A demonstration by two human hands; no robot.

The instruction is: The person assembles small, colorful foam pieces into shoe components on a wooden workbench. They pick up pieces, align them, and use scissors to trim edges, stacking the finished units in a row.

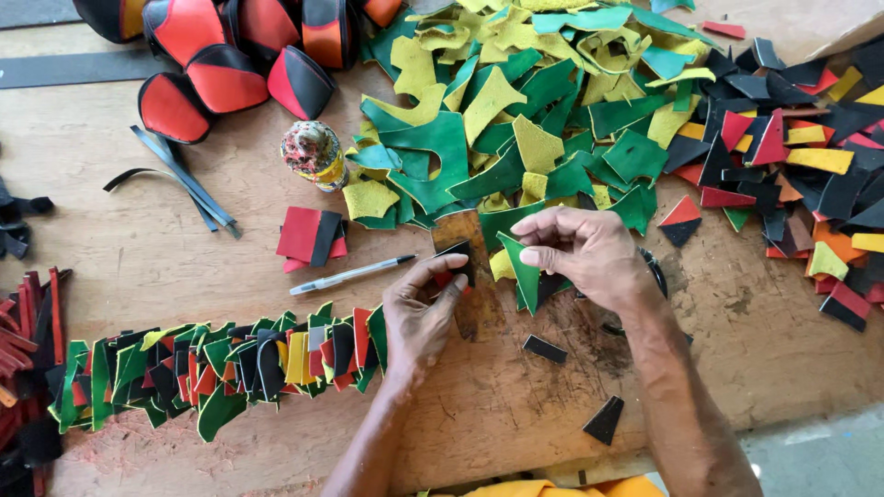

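The fingers (440,273) of the left hand (419,313) are pinched shut on a small black and red scrap (454,260), held just above a brown board (474,285) lying on the table (147,258). The fingers (534,241) of the right hand (589,253) are closed on a green triangle (523,271), which hangs point down just beside the left hand's scrap. A black tool (656,271) peeks out from behind the right wrist.

To the left of the left hand runs a long row of joined pieces (221,368) in green, yellow, black and red. Above it lie a pen (352,274) and a red and black patch (311,237), with a small smeared jar (315,155) farther up. A big heap of green and yellow cutouts (516,120) fills the top middle, a black, red and orange pile (810,156) lies to the right, and finished red and black balls (230,55) sit at the top left. Two black offcuts (575,382) lie near the right forearm.
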